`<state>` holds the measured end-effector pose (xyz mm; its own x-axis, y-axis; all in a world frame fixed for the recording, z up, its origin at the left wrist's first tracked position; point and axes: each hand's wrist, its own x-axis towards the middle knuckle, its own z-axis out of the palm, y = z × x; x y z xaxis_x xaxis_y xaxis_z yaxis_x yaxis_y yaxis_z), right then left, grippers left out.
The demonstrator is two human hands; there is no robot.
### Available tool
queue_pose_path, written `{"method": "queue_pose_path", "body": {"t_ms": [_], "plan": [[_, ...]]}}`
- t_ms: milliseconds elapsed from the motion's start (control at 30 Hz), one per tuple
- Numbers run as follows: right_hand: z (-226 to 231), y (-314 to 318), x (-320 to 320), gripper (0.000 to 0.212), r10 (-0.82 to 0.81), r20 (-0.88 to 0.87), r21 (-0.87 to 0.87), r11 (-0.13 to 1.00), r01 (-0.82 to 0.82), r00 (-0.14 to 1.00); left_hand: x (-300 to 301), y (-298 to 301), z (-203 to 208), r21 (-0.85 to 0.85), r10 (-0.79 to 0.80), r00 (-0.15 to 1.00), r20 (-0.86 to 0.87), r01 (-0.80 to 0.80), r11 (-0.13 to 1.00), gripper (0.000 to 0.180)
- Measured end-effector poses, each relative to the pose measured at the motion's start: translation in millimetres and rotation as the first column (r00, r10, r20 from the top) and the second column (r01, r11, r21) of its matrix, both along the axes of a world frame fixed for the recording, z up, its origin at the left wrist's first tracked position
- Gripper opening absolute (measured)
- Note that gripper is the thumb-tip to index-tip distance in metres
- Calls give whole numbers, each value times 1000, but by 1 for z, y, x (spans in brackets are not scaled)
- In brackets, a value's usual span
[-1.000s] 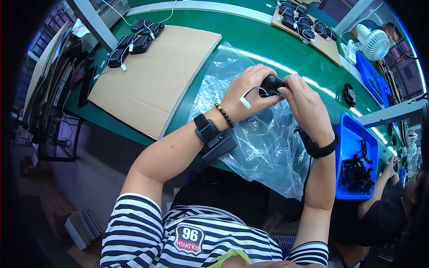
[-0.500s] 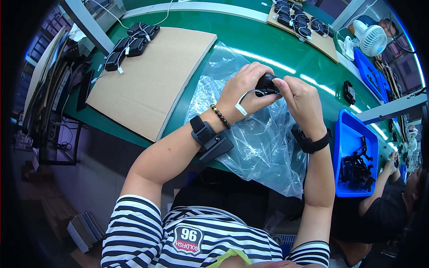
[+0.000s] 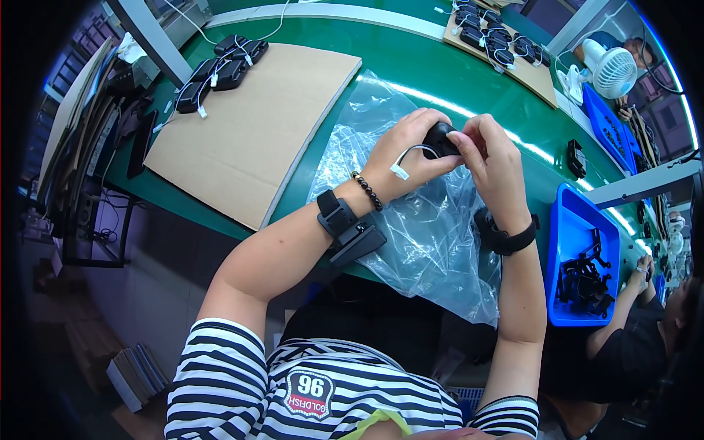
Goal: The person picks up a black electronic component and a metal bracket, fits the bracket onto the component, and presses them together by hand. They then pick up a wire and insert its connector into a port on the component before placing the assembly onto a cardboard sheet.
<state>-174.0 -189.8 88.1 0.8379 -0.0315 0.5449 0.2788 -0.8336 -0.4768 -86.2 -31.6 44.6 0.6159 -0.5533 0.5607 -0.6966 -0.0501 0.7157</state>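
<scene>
My left hand [image 3: 411,150] is wrapped round a small, rounded black plastic housing [image 3: 438,138] above a clear plastic bag. From the housing a thin, pale cable [image 3: 411,149] loops over my left hand to a white connector [image 3: 399,171]. My right hand [image 3: 490,150] is closed at the housing's right edge, its thumb and bent forefinger pinched together there; whether a small part sits between those fingertips is hidden. Beneath both hands, the crinkled clear bag [image 3: 433,249] lies on the green table [image 3: 301,192] and hangs over its near edge.
Left lies a cardboard sheet [image 3: 257,132] with black cabled units [image 3: 231,72] at its far edge. A blue bin [image 3: 555,257] of black parts [image 3: 584,282] stands right. Farther off are a board [image 3: 539,79] with similar units, a white fan [image 3: 614,72] and a co-worker [image 3: 634,345].
The housing stays in my left hand. My right hand has turned slightly, its forefinger now more bent and raised beside the housing. The whole view has shifted a little.
</scene>
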Motion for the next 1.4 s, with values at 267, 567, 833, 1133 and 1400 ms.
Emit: {"method": "queue_pose_path", "body": {"t_ms": [267,567,833,1133,1400], "plan": [[12,-14,-5,15,193,-167,62,981,-185,967,2,2,0,39,42,996,82,-45,998,52],[7,-16,-4,23,23,-169,-247,967,-65,985,-5,0,2,11,-11,1000,9,11,1000,49],[3,-18,0,27,-123,-260,-211,975,68,958,-7,-2,3,6,-55,998,-16,55,998,52],[13,-5,-6,16,93,-96,123,989,-81,991,3,0,-2,42,-27,992,-125,32,999,55],[13,-14,-6,13,148,-126,13,989,-148,981,1,0,0,24,-23,997,-69,25,999,55]]}}
